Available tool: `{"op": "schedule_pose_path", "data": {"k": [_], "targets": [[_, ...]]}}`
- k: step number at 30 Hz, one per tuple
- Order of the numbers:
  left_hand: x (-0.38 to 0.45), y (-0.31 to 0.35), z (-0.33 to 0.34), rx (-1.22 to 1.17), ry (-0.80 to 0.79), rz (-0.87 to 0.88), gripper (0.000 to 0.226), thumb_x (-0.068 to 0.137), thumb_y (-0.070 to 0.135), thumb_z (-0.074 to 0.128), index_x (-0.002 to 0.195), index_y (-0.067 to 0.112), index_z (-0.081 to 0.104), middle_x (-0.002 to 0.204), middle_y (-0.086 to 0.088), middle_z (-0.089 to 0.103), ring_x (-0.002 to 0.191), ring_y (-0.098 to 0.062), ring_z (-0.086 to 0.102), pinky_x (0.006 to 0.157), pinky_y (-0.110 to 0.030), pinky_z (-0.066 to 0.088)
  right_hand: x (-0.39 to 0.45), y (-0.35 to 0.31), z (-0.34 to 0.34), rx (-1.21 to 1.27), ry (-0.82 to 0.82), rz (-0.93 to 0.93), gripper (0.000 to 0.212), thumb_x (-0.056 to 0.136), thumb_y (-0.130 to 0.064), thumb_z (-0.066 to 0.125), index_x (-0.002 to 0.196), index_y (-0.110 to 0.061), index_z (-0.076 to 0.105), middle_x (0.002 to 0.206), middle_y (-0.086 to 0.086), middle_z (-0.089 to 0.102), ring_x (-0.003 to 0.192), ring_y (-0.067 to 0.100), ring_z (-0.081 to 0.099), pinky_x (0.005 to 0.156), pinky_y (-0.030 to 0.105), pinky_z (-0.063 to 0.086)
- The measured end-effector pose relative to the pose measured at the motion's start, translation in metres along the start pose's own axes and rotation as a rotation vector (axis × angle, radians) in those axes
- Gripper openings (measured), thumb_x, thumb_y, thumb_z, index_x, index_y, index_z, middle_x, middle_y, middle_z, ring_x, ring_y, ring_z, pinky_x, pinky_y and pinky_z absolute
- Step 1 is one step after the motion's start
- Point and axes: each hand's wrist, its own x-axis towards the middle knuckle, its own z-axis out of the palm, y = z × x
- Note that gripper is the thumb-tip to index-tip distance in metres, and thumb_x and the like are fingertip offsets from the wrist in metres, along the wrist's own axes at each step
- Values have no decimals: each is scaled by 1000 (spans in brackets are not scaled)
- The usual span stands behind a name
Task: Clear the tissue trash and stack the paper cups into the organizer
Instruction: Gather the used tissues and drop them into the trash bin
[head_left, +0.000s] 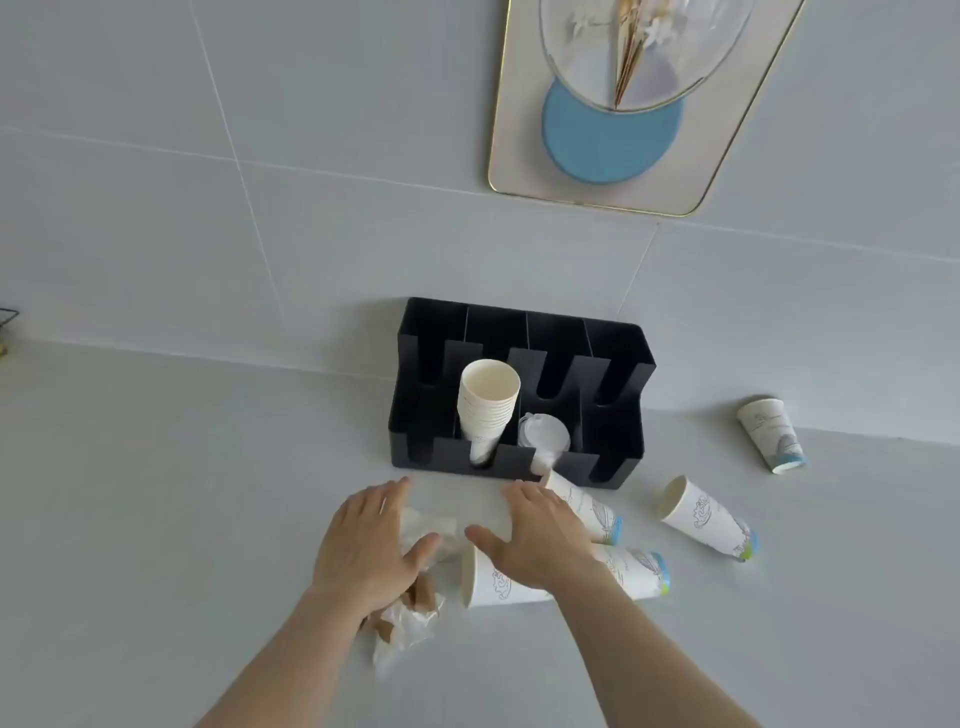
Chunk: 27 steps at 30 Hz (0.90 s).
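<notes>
Now both hands are open: left hand (371, 540) flat on tissue trash (410, 618) at lower centre, right hand (540, 535) over a lying cup (498, 579), neither gripped; closing on the tissue looks next.

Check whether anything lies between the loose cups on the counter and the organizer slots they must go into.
Nothing visible blocks the way: bare counter separates the lying cups from the organizer. One slot already holds a cup stack, another clear lids; the rest look open.

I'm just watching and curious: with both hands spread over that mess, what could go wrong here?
The right hand hovers above a white paper cup lying on its side; a nudge might roll it along the grey counter. The left hand could scatter the crumpled tissue trash. The leaning cup stack in the black organizer might tip.
</notes>
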Motion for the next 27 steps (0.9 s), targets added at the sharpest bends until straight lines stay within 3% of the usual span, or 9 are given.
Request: {"op": "schedule_pose_path", "data": {"k": [10, 15, 21, 27], "targets": [[-27, -49, 46, -81, -95, -75, 94, 81, 77, 36, 157, 23, 23, 159, 5, 37, 147, -18, 30, 123, -33, 23, 28, -34, 57, -52, -146, -105, 80, 88, -66, 59, 147, -16, 40, 149, 1, 46, 140, 25, 38, 115, 36, 31], [-33, -60, 66, -93, -159, -87, 97, 80, 76, 50, 156, 22, 23, 157, 7, 37, 146, -17, 31, 119, -32, 27, 49, -45, 78, -69, -188, -151, 77, 85, -56, 66, 145, -14, 42, 145, 2, 49, 136, 26, 42, 113, 34, 32], [-39, -67, 84, -106, -204, -108, 83, 72, 67, 62, 142, 26, 41, 127, 8, 54, 116, -17, 54, 95, -30, 45, 66, -53, 95, -123, -315, -192, 92, 79, -57, 77, 151, -18, 36, 146, 2, 50, 135, 26, 45, 114, 34, 31], [-41, -61, 97, -234, -152, -199, 52, 81, 44, 74, 122, 24, 50, 109, 7, 53, 95, -16, 61, 73, -24, 47, 72, -59, 103, -153, -384, -223, 69, 81, -52, 77, 138, -22, 52, 127, 2, 64, 119, 29, 57, 100, 36, 46]]}}
